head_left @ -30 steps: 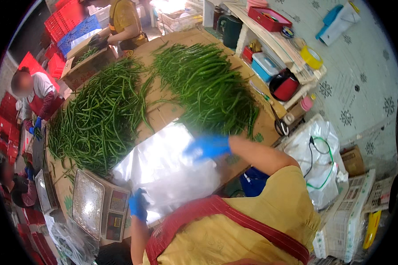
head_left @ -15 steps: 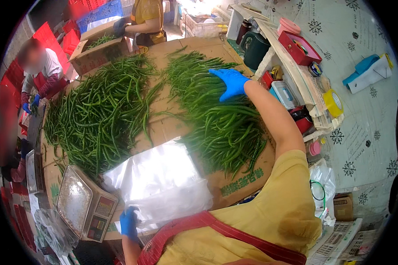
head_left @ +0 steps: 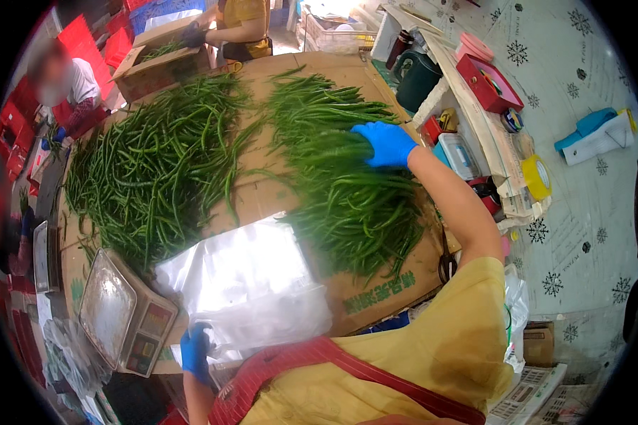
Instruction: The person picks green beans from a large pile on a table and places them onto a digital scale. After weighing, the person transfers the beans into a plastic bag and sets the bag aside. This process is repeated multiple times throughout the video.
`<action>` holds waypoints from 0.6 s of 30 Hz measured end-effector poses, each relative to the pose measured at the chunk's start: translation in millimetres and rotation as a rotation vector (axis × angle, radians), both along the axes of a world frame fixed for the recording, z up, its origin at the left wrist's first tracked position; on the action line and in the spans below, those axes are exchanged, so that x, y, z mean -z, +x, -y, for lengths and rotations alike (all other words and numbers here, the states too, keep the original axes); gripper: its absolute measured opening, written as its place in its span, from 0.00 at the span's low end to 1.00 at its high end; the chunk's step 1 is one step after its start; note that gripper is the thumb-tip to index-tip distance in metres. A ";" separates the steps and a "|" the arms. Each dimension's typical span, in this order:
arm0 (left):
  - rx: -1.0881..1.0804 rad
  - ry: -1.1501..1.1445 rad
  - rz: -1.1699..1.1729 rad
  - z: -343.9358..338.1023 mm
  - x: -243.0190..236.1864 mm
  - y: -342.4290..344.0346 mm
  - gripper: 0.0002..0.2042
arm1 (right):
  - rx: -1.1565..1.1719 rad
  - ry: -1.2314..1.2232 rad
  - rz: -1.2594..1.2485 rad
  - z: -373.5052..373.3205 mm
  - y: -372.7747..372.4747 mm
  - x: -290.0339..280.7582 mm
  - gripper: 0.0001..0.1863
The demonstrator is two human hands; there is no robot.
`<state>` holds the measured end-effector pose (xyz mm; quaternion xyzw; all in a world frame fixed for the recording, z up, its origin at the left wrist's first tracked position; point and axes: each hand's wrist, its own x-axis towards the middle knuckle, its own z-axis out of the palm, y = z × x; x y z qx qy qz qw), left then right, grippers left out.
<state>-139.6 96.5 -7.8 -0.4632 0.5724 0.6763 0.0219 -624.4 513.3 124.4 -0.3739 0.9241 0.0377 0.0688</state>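
Long green chili peppers lie in a heap at the right of the cardboard-covered table, mostly pointing the same way. My right hand, in a blue glove, is closed at the right side of this heap on the ends of some peppers. Those peppers are smeared by motion, and my fingertips are partly hidden among them. A stack of clear plastic bags lies flat in front of me. At its near left corner my left hand, also blue-gloved, has its fingers curled on the bag edge.
A second, looser pepper heap covers the table's left. A weighing scale stands near left. Scissors lie at the right edge, below a shelf with a dark green jug. Co-workers stand beyond, one at a cardboard box.
My right hand has moved slightly right, its spread fingers now drawn together, and peppers beside it shift. The scissors have come into sight. My left hand stays at the bags.
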 end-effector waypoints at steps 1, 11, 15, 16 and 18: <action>0.009 0.003 -0.003 -0.7 1.4 -0.2 0.05 | -0.019 0.030 0.013 -4.3 3.0 -1.6 0.44; 0.050 0.013 -0.044 -3.9 5.2 1.1 0.08 | 0.047 -0.180 -0.091 -10.9 6.4 -26.3 0.41; 0.069 -0.015 -0.047 1.2 11.0 10.2 0.08 | 0.247 -0.358 0.021 -11.7 16.7 -77.6 0.39; 0.094 -0.023 -0.051 1.7 9.7 9.5 0.08 | 0.259 -0.441 -0.035 -16.7 16.0 -85.1 0.41; 0.156 -0.041 -0.032 7.2 20.8 11.6 0.09 | 0.232 -0.713 -0.038 -27.7 16.1 -91.7 0.41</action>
